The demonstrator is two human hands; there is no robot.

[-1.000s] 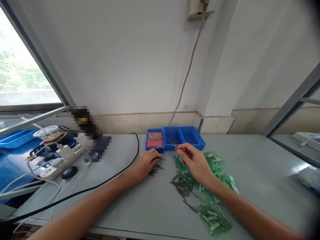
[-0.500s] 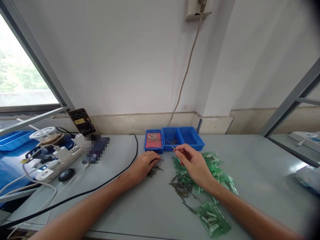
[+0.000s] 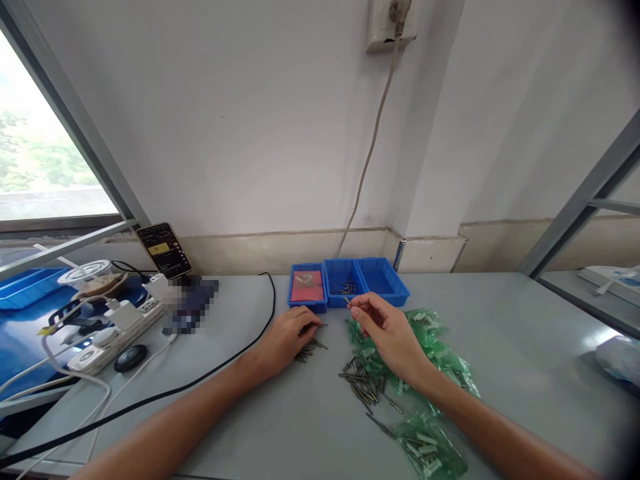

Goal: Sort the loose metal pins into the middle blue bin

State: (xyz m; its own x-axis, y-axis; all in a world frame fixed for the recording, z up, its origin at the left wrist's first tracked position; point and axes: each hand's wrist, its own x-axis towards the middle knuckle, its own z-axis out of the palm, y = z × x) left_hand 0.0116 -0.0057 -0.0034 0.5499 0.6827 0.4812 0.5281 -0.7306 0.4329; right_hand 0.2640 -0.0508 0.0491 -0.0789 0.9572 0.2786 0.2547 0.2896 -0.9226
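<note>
Bare left hand, bare right hand, slim fingers on both! And there's the left forearm, the right forearm, both bare, smooth, narrow at the wrists.

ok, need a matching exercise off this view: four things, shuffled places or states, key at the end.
1. left hand
2. right hand
3. red sheet
4. phone

A. pinching a small brass-coloured piece
B. tilted back, screen lit
C. at the smaller loose pile of metal pieces
D. inside the blue bin just beyond the left hand

Pairs: 1-C, 2-A, 3-D, 4-B
</note>
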